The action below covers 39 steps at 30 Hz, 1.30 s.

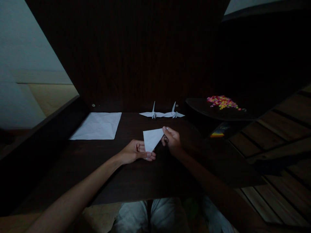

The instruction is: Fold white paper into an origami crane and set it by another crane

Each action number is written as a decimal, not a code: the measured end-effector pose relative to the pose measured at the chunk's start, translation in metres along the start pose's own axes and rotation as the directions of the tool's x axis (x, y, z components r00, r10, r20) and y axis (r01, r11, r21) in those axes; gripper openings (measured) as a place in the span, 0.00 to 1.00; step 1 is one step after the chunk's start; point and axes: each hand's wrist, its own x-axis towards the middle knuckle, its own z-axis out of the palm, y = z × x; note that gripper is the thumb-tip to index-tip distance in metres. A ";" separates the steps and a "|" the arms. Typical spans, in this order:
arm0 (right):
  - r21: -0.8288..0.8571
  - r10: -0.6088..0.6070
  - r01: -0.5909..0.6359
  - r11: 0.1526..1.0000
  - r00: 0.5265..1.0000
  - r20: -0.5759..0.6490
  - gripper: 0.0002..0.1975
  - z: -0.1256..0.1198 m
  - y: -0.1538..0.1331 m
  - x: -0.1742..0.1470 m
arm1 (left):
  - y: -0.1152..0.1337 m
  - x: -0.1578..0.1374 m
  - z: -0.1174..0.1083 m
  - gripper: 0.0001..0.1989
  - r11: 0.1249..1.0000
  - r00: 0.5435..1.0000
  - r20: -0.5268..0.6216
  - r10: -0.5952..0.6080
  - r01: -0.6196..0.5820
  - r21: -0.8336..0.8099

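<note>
- Two grips engaged on one small folded piece of white paper [152, 139], held between both over the worktop [150, 181]; contact with the worktop surface not to be told from this angle.
- Left grip [134, 151]: grasping the lower corner of the folded piece, thumb across the front, fingers curled behind.
- Right grip [173, 140]: pinching the upper right corner between thumb and fingertips.
- Handling, as judged: very light and thin, probably stiffer where doubled, easily creased, not very slippery. Best taken by corners and edges with light fingertip pressure, leaving the broad face unpressed.
- Beyond both grips, near the dark back panel [145, 48]: left paper crane [153, 114] and right paper crane [174, 114], side by side with wing tips meeting or overlapping.
- Left of the left grip and farther back: larger white sheet [97, 126], lying flat, faintly creased.
- Right of the right grip and farther back: rounded shelf [195, 106], bearing a loose spread of small multicoloured pieces [223, 102], too small to identify.
</note>
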 end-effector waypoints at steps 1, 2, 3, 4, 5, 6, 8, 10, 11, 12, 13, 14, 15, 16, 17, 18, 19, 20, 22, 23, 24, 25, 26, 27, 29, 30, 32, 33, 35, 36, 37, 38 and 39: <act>-0.017 -0.014 0.014 1.000 1.000 -0.003 0.22 -0.001 -0.001 0.001 | -0.001 0.001 -0.001 0.18 1.000 1.000 0.002 0.005 -0.005 -0.008; -0.031 -0.024 0.024 0.999 1.000 -0.008 0.21 -0.002 -0.001 0.001 | -0.002 0.001 -0.002 0.20 1.000 1.000 0.002 0.010 -0.010 -0.012; -0.040 -0.028 0.028 0.999 0.999 -0.015 0.21 -0.003 -0.002 0.002 | -0.002 0.002 -0.003 0.21 1.000 1.000 0.000 0.015 -0.015 -0.011; -0.044 -0.026 0.025 0.999 0.999 -0.021 0.21 -0.004 -0.002 0.002 | -0.003 0.002 -0.003 0.23 1.000 1.000 -0.003 0.016 -0.016 -0.010; -0.040 -0.021 0.020 0.999 0.999 -0.028 0.21 -0.004 -0.002 0.002 | -0.002 0.002 -0.004 0.23 1.000 1.000 -0.006 0.015 -0.015 -0.009; -0.031 -0.012 0.011 0.999 0.999 -0.032 0.21 -0.005 -0.002 0.003 | -0.002 0.002 -0.004 0.24 1.000 1.000 -0.009 0.014 -0.014 -0.011; -0.004 0.002 -0.002 1.000 0.999 -0.036 0.21 -0.005 -0.002 0.003 | 0.001 0.001 -0.003 0.25 1.000 1.000 -0.014 0.012 -0.012 -0.017; 0.016 0.012 -0.011 1.000 0.999 -0.047 0.22 -0.005 -0.002 0.004 | 0.003 0.001 -0.002 0.26 0.999 0.999 -0.033 0.027 -0.028 -0.018; 0.022 0.013 -0.011 1.000 0.998 -0.061 0.22 -0.005 -0.002 0.004 | 0.004 0.001 -0.002 0.26 0.999 0.998 -0.048 0.043 -0.044 -0.016; 0.027 0.011 -0.009 1.000 0.997 -0.081 0.22 -0.005 -0.001 0.005 | 0.005 0.001 -0.001 0.25 0.998 0.996 -0.069 0.062 -0.063 -0.013; 0.033 0.007 -0.003 0.999 0.994 -0.105 0.23 -0.005 -0.001 0.006 | 0.006 0.001 -0.001 0.25 0.997 0.992 -0.095 0.081 -0.082 -0.010; 0.041 0.001 0.005 0.999 0.992 -0.127 0.23 -0.006 0.000 0.006 | 0.006 0.002 -0.001 0.24 0.995 0.987 -0.126 0.099 -0.100 -0.007; 0.049 -0.008 0.015 0.999 0.990 -0.143 0.23 -0.006 0.000 0.007 | 0.006 0.002 -0.002 0.23 0.994 0.981 -0.160 0.112 -0.113 0.004; 0.054 -0.018 0.027 0.998 0.988 -0.155 0.23 -0.007 0.001 0.008 | 0.006 0.003 -0.002 0.22 0.993 0.974 -0.191 0.119 -0.116 0.027; 0.055 -0.028 0.037 0.998 0.986 -0.162 0.23 -0.007 0.002 0.009 | 0.006 0.003 -0.003 0.20 0.991 0.968 -0.219 0.124 -0.112 0.066; 0.054 -0.037 0.047 0.997 0.985 -0.168 0.23 -0.008 0.002 0.009 | 0.006 0.003 -0.004 0.17 0.988 0.962 -0.240 0.129 -0.103 0.118; 0.052 -0.044 0.054 0.997 0.984 -0.173 0.23 -0.008 0.003 0.010 | 0.006 0.003 -0.005 0.16 0.981 0.960 -0.249 0.131 -0.089 0.175; 0.053 -0.047 0.058 0.997 0.983 -0.180 0.23 -0.008 0.003 0.010 | 0.006 0.003 -0.005 0.15 0.970 0.959 -0.250 0.134 -0.075 0.230; 0.070 -0.041 0.056 0.996 0.981 -0.191 0.22 -0.009 0.004 0.010 | 0.005 0.002 -0.006 0.16 0.950 0.960 -0.240 0.144 -0.067 0.305; 0.084 -0.033 0.050 0.995 0.980 -0.197 0.22 -0.009 0.004 0.011 | 0.005 0.002 -0.006 0.16 0.943 0.960 -0.235 0.153 -0.071 0.324; 0.098 -0.024 0.045 0.994 0.979 -0.203 0.22 -0.009 0.005 0.011 | 0.005 0.002 -0.005 0.16 0.938 0.958 -0.234 0.165 -0.079 0.337; 0.112 -0.016 0.040 0.993 0.978 -0.210 0.22 -0.009 0.005 0.012 | 0.005 0.003 -0.005 0.17 0.934 0.955 -0.237 0.180 -0.090 0.346; 0.124 -0.008 0.036 0.992 0.976 -0.218 0.22 -0.009 0.005 0.013 | 0.005 0.003 -0.005 0.17 0.930 0.950 -0.241 0.198 -0.104 0.353; 0.134 -0.002 0.033 0.991 0.974 -0.226 0.22 -0.010 0.006 0.013 | 0.006 0.003 -0.004 0.17 0.927 0.944 -0.247 0.218 -0.121 0.356; 0.144 0.010 0.024 0.989 0.973 -0.230 0.22 -0.010 0.007 0.014 | 0.006 0.004 -0.004 0.18 0.921 0.926 -0.266 0.266 -0.162 0.356; 0.145 0.016 0.018 0.989 0.973 -0.229 0.22 -0.010 0.007 0.015 | 0.006 0.003 -0.004 0.18 0.917 0.918 -0.275 0.285 -0.178 0.357; 0.144 0.030 0.002 0.990 0.976 -0.216 0.22 -0.010 0.008 0.015 | 0.008 0.003 -0.005 0.18 0.909 0.907 -0.286 0.310 -0.194 0.370; 0.146 0.038 -0.007 0.989 0.977 -0.208 0.22 -0.010 0.008 0.015 | 0.008 0.002 -0.005 0.18 0.903 0.903 -0.290 0.318 -0.196 0.383; 0.152 0.051 -0.021 0.988 0.980 -0.194 0.22 -0.010 0.008 0.014 | 0.010 0.001 -0.007 0.18 0.889 0.893 -0.297 0.337 -0.199 0.411; 0.154 0.055 -0.026 0.988 0.981 -0.188 0.22 -0.009 0.007 0.014 | 0.010 0.002 -0.008 0.18 0.886 0.886 -0.304 0.350 -0.207 0.416; 0.154 0.058 -0.029 0.988 0.981 -0.185 0.22 -0.009 0.007 0.014 | 0.010 0.002 -0.009 0.18 0.885 0.878 -0.311 0.364 -0.222 0.408; 0.151 0.058 -0.029 0.988 0.980 -0.189 0.22 -0.009 0.007 0.014 | 0.010 0.003 -0.010 0.18 0.888 0.871 -0.317 0.376 -0.241 0.391; 0.147 0.055 -0.025 0.989 0.978 -0.200 0.22 -0.009 0.006 0.014 | 0.010 0.003 -0.011 0.19 0.894 0.866 -0.321 0.383 -0.261 0.364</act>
